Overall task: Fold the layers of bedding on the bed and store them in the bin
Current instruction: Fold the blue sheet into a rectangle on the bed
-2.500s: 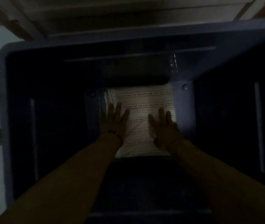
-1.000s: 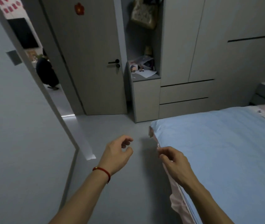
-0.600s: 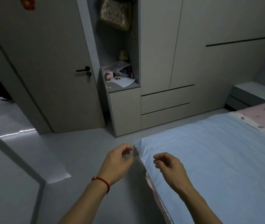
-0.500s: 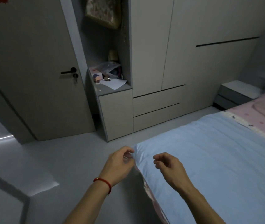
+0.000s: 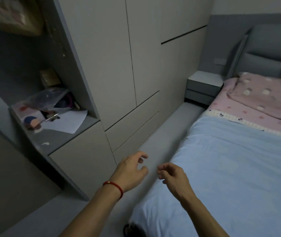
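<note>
Both hands out in front, empty, above the near corner of the bed. Left hand [image 5: 131, 170] over the grey floor [image 5: 163, 134] just beside the bed edge, red cord bracelet [image 5: 114, 186] on the wrist, fingers [image 5: 142, 155] loosely curled and apart, gripping nothing. Right hand [image 5: 174, 177] over the edge of the light blue sheet [image 5: 239, 168], fingers [image 5: 161, 168] bent inward with the tips close together, seemingly clear of the cloth (dim light, hard to be sure of contact). Blue sheet spread flat across the near part of the mattress; beyond it a pink dotted layer [image 5: 249, 115] with a white trimmed border, and a rumpled pink blanket [image 5: 263, 93] near the grey headboard [image 5: 269, 48]. Grey nightstand [image 5: 203, 88] beside the head of the bed. Pale wardrobe [image 5: 119, 65] along the left, with an open niche [image 5: 54, 117] holding papers and a plastic bag. Something dark at the bottom edge, partly cut off.
</note>
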A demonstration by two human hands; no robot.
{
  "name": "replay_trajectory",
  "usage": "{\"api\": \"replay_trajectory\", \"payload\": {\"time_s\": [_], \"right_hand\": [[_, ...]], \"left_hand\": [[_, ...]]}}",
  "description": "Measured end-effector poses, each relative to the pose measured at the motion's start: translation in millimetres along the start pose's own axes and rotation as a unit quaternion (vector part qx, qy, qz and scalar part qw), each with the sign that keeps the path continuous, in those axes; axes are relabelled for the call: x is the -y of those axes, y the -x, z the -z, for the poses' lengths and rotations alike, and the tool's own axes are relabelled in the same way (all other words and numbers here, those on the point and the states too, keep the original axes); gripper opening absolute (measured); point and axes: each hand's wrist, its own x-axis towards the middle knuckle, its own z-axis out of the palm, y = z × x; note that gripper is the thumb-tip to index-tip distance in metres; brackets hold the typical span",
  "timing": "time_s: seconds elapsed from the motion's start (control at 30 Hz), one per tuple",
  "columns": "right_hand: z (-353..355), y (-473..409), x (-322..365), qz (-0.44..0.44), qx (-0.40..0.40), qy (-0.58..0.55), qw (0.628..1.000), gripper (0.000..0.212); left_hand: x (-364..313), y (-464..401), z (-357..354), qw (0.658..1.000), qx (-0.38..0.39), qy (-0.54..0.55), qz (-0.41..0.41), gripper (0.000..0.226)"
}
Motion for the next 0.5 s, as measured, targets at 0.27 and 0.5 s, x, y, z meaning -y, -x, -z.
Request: {"api": "replay_trajectory", "payload": {"time_s": [0.27,0.5], "right_hand": [[-37,-163,57,-0.064,-0.106,-0.08,0.989,0.018],[-29,-244,76,-0.093,-0.253,-0.041,0.962,0.016]], "left_hand": [[11,-185,67,0.996,0.078,-0.005,-0.053,0.034],[19,-331,77,0.976,0.169,0.001,-0.14,0.03]]}}
